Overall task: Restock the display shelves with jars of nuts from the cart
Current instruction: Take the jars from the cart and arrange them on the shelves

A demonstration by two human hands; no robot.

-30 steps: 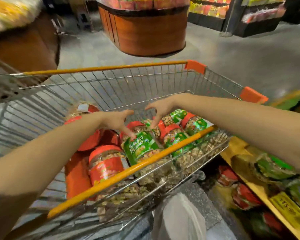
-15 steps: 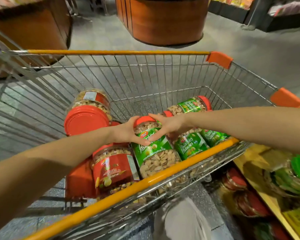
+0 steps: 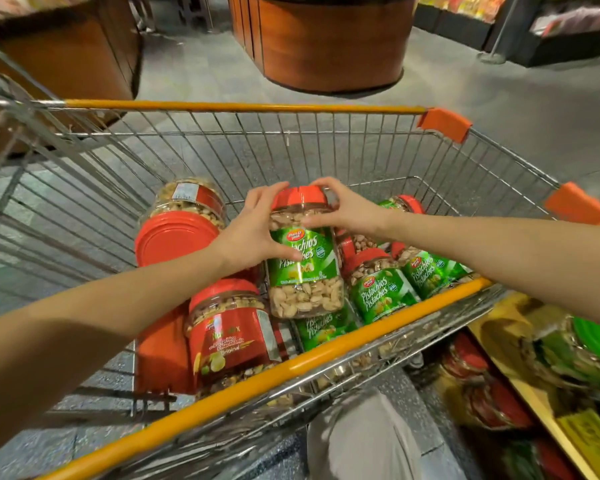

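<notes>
Your left hand (image 3: 248, 233) and right hand (image 3: 347, 211) clasp the pistachio jar (image 3: 303, 258) from both sides near its red lid, likely because it is bulky; jar upright, mid-cart (image 3: 243, 106); green jars (image 3: 381, 292) lie at its 4 o'clock, red nut-mix jar (image 3: 232, 334) at 7; display shelf (image 3: 534, 403) waits beyond at 4 o'clock.

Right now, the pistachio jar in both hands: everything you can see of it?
The pistachio jar is clear plastic, full of in-shell nuts, with a red lid and a green Pistachios label. It is held roughly upright inside the cart, among other jars. The left hand grips its left side, the right hand its shoulder by the lid.
</notes>
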